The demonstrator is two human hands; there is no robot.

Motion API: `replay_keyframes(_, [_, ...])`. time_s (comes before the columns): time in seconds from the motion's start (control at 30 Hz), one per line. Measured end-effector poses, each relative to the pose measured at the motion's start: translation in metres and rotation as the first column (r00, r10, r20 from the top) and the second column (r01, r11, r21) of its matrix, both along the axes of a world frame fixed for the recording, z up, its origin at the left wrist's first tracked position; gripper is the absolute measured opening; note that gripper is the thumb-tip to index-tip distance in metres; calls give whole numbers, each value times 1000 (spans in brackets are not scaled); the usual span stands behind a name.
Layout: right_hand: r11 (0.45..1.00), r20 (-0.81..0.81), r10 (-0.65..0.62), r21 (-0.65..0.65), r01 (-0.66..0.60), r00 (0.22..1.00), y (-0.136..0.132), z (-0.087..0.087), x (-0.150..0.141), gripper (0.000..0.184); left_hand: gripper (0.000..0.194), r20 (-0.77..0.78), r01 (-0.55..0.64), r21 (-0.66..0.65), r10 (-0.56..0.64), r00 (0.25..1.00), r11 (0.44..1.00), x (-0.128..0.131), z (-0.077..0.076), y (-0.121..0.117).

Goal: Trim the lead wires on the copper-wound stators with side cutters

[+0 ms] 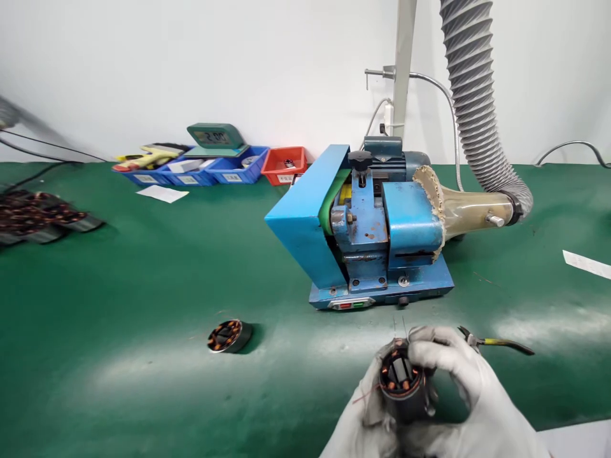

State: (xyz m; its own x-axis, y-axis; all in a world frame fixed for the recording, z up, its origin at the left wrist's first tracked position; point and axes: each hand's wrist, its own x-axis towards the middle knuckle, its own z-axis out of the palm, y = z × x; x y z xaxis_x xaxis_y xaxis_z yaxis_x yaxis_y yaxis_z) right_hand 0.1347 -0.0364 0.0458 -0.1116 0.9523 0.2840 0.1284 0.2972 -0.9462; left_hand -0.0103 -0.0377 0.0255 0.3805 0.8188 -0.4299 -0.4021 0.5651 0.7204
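Observation:
A dark ring-shaped motor stator point(405, 395) with copper windings is held between my two gloved hands at the lower right, its open end facing up. My left hand point(365, 413) wraps the stator's left side. My right hand point(470, 388) grips it from the right, fingers curled over the far rim. Thin wire ends stick out at the rim, a reddish one to the left. A second stator point(229, 336) lies tilted on the green table to the left. Just beyond my right hand rest cutting pliers point(496, 342) with a yellow and black handle, partly hidden.
A blue belt-sanding machine point(363, 235) stands ahead, joined to a grey ribbed hose point(477, 95). Blue bins point(238, 173), a red bin point(285, 166) and a digital clock point(216, 137) line the back. Several stators point(45, 219) are piled at far left. Paper point(587, 263) lies right.

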Motion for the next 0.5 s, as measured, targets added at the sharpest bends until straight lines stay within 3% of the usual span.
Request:
replay_keyframes(0.1, [982,112,40,181,-60,993,0,-1,-4,71,50,50,22,-41,-20,999,999,1,2,4])
replay_keyframes(0.2, [980,16,-38,194,34,999,2,-1,-9,45,47,40,2,-33,0,999,999,-3,-1,3])
replay_keyframes(0.3, [985,-158,-172,-41,167,972,6,0,-15,12,43,-20,-13,20,14,1000,1000,-7,-6,0])
replay_keyframes(0.37, [949,-335,-222,-289,125,916,11,0,-15,9,56,-104,-7,91,17,994,996,-9,-7,-4])
replay_keyframes(0.43, [889,-521,-315,-454,55,793,17,2,-9,16,67,-215,-1,170,38,976,985,-10,-5,-8])
replay_keyframes(0.5, [857,-648,-432,-512,62,627,22,4,1,17,68,-291,-5,213,69,954,977,-11,-2,-11])
